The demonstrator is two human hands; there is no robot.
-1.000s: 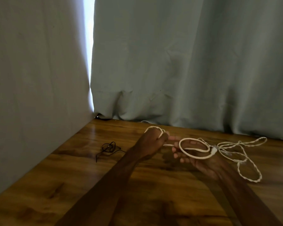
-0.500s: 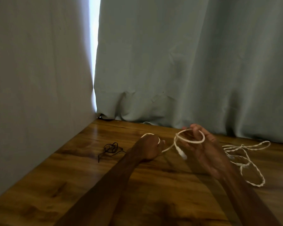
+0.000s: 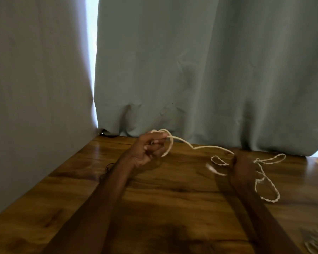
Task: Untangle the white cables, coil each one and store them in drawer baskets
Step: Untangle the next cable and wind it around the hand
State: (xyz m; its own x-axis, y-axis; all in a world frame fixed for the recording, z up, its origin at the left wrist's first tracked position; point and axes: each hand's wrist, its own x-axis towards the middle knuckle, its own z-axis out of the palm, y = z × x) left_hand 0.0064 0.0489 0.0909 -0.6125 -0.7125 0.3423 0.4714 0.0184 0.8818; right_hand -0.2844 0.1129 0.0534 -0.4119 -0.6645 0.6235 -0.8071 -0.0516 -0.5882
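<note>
Head: left hand (image 3: 146,150) grips cable (image 3: 206,147) by curtain (image 3: 191,70)

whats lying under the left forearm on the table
Only a bit of thin dark wire peeks out at the edge of the left forearm, on the wooden table. The rest is covered by the arm.
</note>
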